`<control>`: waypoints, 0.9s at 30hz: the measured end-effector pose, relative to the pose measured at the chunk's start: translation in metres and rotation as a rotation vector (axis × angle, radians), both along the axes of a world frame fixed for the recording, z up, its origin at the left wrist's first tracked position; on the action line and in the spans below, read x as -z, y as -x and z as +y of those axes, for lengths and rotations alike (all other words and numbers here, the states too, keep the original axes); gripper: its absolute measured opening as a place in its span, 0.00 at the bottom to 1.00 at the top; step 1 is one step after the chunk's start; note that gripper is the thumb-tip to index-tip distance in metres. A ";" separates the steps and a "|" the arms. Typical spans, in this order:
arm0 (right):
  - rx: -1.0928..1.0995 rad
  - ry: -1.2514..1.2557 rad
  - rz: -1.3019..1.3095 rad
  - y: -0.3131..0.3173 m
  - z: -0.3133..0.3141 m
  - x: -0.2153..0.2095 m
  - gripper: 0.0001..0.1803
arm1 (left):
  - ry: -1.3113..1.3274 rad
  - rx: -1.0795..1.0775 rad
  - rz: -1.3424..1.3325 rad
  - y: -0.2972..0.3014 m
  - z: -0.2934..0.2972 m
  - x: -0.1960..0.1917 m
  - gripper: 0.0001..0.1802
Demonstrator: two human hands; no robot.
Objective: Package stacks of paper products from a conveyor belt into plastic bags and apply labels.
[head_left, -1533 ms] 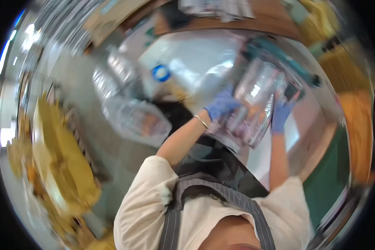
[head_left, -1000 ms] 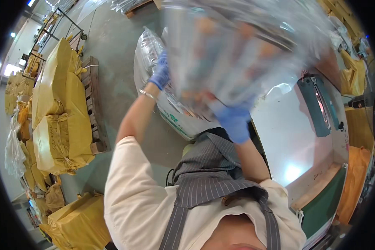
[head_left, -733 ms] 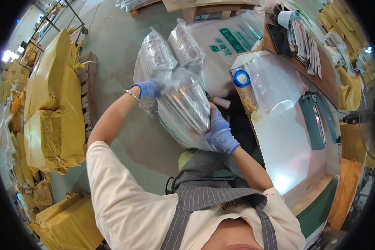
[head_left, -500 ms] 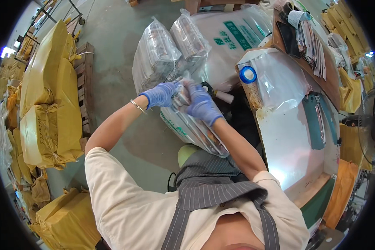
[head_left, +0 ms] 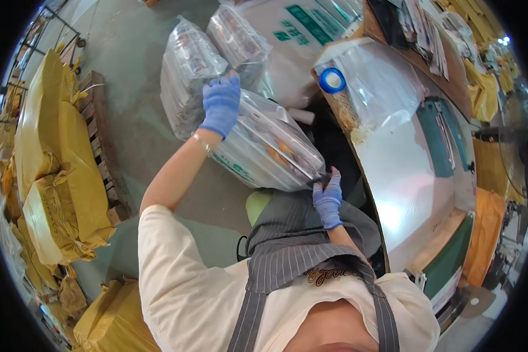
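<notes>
A worker in a grey pinstriped apron (head_left: 311, 261) bends over a long, clear plastic bag of flat, colourful packets (head_left: 278, 141), lying slantwise just beyond the apron. The right hand (head_left: 328, 201), in a blue knit glove, pinches the bag's near corner between thumb and fingers. The left hand (head_left: 222, 108), gloved alike, curls its fingers at the far end; whether they grip the film cannot be told. Half a second earlier both hands met at that far end; now they stand apart, one at each end, leaving the bag's length in view. To the right, a white-topped workbench (head_left: 402, 202) holds a blue-rimmed tape roll (head_left: 332, 80). Beyond the left hand sit two filled clear bags (head_left: 188, 56), beside a large white plastic sack with green print (head_left: 284, 67).
</notes>
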State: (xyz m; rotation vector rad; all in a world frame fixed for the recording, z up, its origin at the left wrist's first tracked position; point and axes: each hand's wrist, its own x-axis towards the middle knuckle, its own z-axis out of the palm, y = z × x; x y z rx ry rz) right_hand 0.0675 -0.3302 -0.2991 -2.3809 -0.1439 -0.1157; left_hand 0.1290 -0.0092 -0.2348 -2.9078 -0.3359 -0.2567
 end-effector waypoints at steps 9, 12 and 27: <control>-0.220 -0.356 0.192 -0.026 0.020 0.016 0.09 | 0.577 -0.251 0.103 0.100 0.058 0.016 0.13; -0.355 -0.487 0.195 -0.031 0.038 -0.074 0.05 | 0.904 -0.475 -0.067 0.219 0.057 -0.025 0.08; -1.024 -0.402 0.004 0.004 0.110 -0.084 0.04 | 0.867 -1.114 -0.832 0.414 -0.136 -0.018 0.11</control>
